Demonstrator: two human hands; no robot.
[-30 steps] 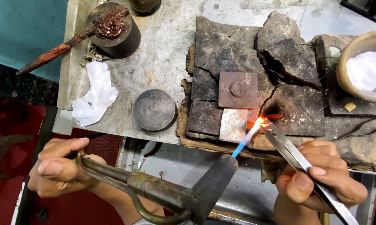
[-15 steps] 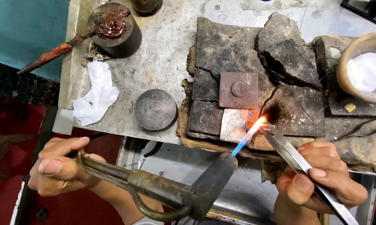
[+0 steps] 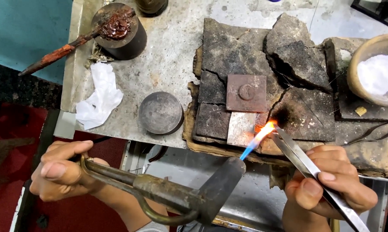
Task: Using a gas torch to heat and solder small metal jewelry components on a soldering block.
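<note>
Torch [image 3: 168, 195], rusty metal with a looped lever, sits in the left hand [image 3: 58, 172], fist clenched round its handle at lower left. Nozzle points up and right; blue flame [image 3: 256, 139] turns orange at the tip and hits a small glowing piece [image 3: 260, 127], too small to identify. That piece lies on the cracked charred slabs [image 3: 241, 56] at the front edge of the table [image 3: 176, 56], just beside a pale square plate [image 3: 241, 128]. Right hand [image 3: 329, 182] grips long steel tweezers [image 3: 308, 165], fingers wrapped round the shaft; tweezer tips meet the flame tip at the glowing piece. Cannot tell whether tips pinch it.

A reddish square plate [image 3: 246, 92] with a round mark lies just behind the pale one. Round dark metal block [image 3: 161, 112] stands left of the slabs. Crumpled white paper [image 3: 98, 96] further left, near table edge. Dark cylinder pot [image 3: 123, 32] with red-brown paste at back left, a coated stick [image 3: 58, 53] resting in it and leaning out left. Bowl [image 3: 376, 71] of white powder at far right. Second pair of tweezers [image 3: 374, 133] lies on the slabs at right.
</note>
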